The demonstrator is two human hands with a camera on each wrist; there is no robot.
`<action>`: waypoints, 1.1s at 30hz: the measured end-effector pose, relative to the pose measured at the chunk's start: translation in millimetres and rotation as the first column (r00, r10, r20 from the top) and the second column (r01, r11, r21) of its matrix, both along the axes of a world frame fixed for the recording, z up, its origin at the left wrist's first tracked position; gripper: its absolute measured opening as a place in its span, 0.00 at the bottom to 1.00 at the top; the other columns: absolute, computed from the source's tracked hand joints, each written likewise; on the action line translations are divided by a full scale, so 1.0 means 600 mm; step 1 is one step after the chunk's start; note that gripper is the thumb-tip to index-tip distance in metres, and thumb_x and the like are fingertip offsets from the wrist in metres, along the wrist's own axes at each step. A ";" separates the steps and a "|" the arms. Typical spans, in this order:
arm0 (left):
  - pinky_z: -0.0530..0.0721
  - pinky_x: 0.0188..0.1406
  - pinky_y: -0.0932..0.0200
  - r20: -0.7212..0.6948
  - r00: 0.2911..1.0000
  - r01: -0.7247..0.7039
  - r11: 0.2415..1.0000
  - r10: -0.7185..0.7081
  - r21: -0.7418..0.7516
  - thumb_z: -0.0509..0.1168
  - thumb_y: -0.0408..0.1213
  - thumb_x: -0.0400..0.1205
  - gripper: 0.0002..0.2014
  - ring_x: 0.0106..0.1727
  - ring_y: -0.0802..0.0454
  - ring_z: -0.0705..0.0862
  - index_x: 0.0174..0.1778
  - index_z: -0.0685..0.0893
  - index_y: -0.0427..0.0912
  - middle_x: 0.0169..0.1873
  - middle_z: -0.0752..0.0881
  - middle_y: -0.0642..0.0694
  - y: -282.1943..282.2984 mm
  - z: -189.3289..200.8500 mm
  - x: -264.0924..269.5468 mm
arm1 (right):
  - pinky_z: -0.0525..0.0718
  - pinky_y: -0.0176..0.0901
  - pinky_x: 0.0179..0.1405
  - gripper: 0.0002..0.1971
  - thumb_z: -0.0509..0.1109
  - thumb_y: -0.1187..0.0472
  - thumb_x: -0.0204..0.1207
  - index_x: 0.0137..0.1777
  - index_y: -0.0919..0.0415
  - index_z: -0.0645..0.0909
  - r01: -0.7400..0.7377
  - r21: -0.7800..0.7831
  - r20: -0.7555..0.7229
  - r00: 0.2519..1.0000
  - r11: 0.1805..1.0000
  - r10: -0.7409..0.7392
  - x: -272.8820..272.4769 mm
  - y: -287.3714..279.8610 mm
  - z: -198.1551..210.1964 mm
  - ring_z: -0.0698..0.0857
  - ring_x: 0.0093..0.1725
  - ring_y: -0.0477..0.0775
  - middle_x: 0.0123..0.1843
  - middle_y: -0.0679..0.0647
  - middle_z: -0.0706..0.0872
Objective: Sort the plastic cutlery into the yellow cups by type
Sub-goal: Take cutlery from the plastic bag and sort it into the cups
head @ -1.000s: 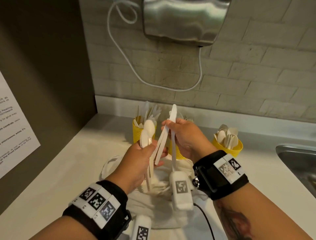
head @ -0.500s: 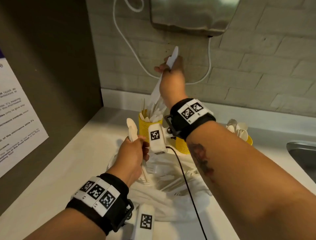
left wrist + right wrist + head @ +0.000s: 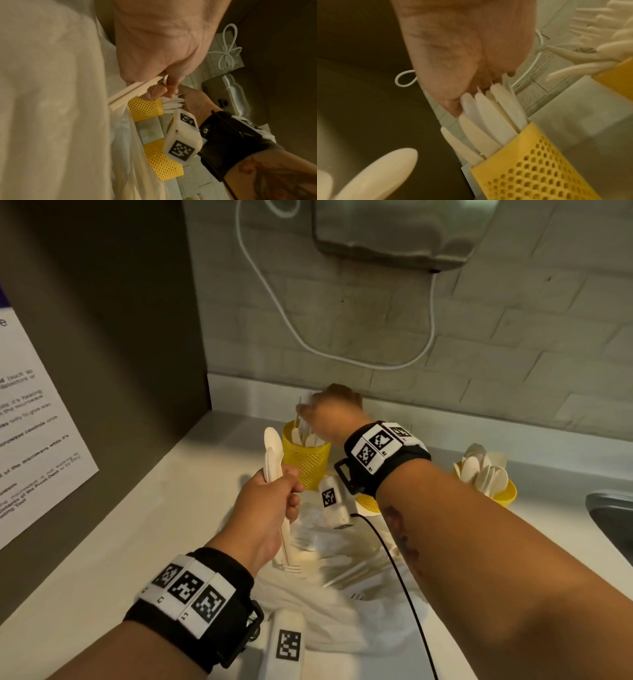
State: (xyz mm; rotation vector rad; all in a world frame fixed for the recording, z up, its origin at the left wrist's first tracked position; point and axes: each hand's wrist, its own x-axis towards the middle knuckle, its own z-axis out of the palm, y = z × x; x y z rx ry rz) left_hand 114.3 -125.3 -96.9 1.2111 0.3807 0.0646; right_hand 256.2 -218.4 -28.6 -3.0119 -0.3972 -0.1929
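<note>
My right hand [image 3: 332, 412] is blurred over the left yellow mesh cup [image 3: 306, 463], which holds white knives [image 3: 488, 121] blade up. Its fingers curl onto the knife tips in the right wrist view. My left hand [image 3: 270, 501] grips a few white spoons [image 3: 273, 453] by the handles, bowls up, just left of that cup. The middle yellow cup [image 3: 368, 503] is mostly hidden behind my right wrist; the right wrist view shows forks [image 3: 599, 33] in it. The right yellow cup [image 3: 507, 494] holds spoons [image 3: 483, 470].
A white plastic bag [image 3: 342, 611] with loose cutlery lies on the counter under my hands. A steel sink [image 3: 613, 515] is at the right edge. A hand dryer [image 3: 394, 231] and its white cord hang on the brick wall. A dark panel with a paper notice stands at left.
My right hand rose with the knives toward the wall, then dropped onto the left cup, where the knives now stand. My left hand stayed put, holding the spoons.
</note>
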 end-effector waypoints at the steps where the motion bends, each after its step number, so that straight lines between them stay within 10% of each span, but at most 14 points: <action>1: 0.72 0.25 0.63 0.006 1.000 0.004 1.000 -0.004 0.004 0.68 0.33 0.84 0.01 0.25 0.58 0.74 0.49 0.84 0.42 0.30 0.80 0.47 -0.001 0.001 0.000 | 0.68 0.66 0.73 0.27 0.52 0.39 0.80 0.64 0.57 0.80 0.021 -0.056 -0.079 0.997 0.998 -0.025 0.000 -0.001 -0.005 0.72 0.73 0.68 0.71 0.66 0.75; 7: 0.74 0.27 0.63 0.053 0.998 0.024 0.999 -0.026 0.041 0.67 0.35 0.84 0.02 0.26 0.58 0.74 0.50 0.85 0.42 0.31 0.81 0.47 -0.003 -0.001 -0.002 | 0.55 0.65 0.81 0.38 0.64 0.48 0.81 0.86 0.53 0.50 -0.236 0.315 0.210 0.962 0.919 0.175 -0.023 -0.005 0.005 0.57 0.84 0.61 0.86 0.57 0.58; 12: 0.76 0.28 0.64 0.075 0.996 0.037 0.995 -0.044 0.089 0.67 0.34 0.85 0.03 0.28 0.58 0.75 0.52 0.85 0.43 0.32 0.82 0.48 -0.006 -0.006 -0.002 | 0.72 0.54 0.68 0.33 0.47 0.44 0.87 0.87 0.58 0.46 -0.229 0.103 -0.155 0.958 0.968 0.243 -0.031 0.011 -0.001 0.78 0.71 0.64 0.72 0.66 0.79; 14: 0.75 0.28 0.64 0.093 0.994 0.037 0.993 -0.048 0.116 0.66 0.32 0.84 0.04 0.28 0.58 0.76 0.52 0.85 0.43 0.33 0.83 0.47 -0.003 -0.007 -0.003 | 0.62 0.58 0.79 0.34 0.44 0.40 0.87 0.87 0.57 0.43 -0.205 0.099 -0.171 0.961 0.974 0.219 -0.036 0.011 0.010 0.65 0.82 0.63 0.83 0.64 0.66; 16: 0.76 0.29 0.63 0.122 0.992 0.024 0.985 -0.045 0.170 0.66 0.31 0.84 0.06 0.29 0.57 0.76 0.53 0.85 0.43 0.34 0.83 0.46 -0.003 -0.006 -0.001 | 0.54 0.59 0.83 0.35 0.45 0.38 0.85 0.87 0.56 0.46 -0.202 0.160 -0.032 0.977 0.966 0.210 -0.045 0.003 0.027 0.55 0.86 0.60 0.87 0.59 0.55; 19: 0.76 0.37 0.56 0.186 0.982 -0.028 0.961 -0.025 0.274 0.69 0.35 0.83 0.06 0.34 0.53 0.77 0.54 0.82 0.48 0.35 0.81 0.49 0.000 -0.001 0.004 | 0.74 0.55 0.72 0.39 0.55 0.32 0.79 0.83 0.57 0.62 -0.228 0.527 0.148 0.973 0.819 0.176 -0.090 -0.020 0.043 0.74 0.75 0.59 0.77 0.60 0.74; 24: 0.81 0.53 0.63 0.304 0.952 -0.085 0.983 0.032 0.163 0.65 0.30 0.85 0.12 0.46 0.59 0.81 0.62 0.73 0.40 0.48 0.82 0.48 -0.031 0.028 0.016 | 0.82 0.53 0.67 0.42 0.68 0.25 0.64 0.72 0.51 0.76 -0.124 0.662 -0.309 0.853 0.739 0.420 -0.177 -0.044 -0.017 0.84 0.63 0.51 0.65 0.50 0.85; 27: 0.84 0.49 0.62 0.318 0.947 -0.022 0.974 -0.052 0.225 0.52 0.45 0.91 0.17 0.48 0.52 0.83 0.68 0.75 0.37 0.51 0.85 0.40 -0.058 0.030 0.017 | 0.84 0.62 0.61 0.23 0.64 0.39 0.79 0.55 0.58 0.86 -0.011 0.818 -0.199 0.933 0.575 0.300 -0.187 -0.038 -0.055 0.88 0.54 0.57 0.53 0.58 0.91; 30: 0.78 0.36 0.78 0.296 0.949 0.044 0.972 -0.112 0.230 0.68 0.34 0.84 0.21 0.44 0.64 0.82 0.70 0.70 0.46 0.47 0.83 0.56 -0.071 0.023 0.008 | 0.86 0.60 0.57 0.23 0.63 0.43 0.80 0.55 0.64 0.86 0.149 0.950 -0.215 0.949 0.274 0.229 -0.187 -0.057 -0.053 0.88 0.49 0.60 0.53 0.68 0.89; 33: 0.83 0.34 0.67 0.218 0.943 0.135 0.885 -0.253 0.446 0.71 0.33 0.81 0.23 0.37 0.56 0.85 0.66 0.68 0.52 0.44 0.86 0.52 -0.071 0.003 0.003 | 0.83 0.58 0.62 0.21 0.59 0.51 0.87 0.56 0.68 0.86 0.228 0.973 -0.224 0.936 0.017 0.272 -0.183 -0.096 -0.037 0.85 0.53 0.58 0.59 0.66 0.89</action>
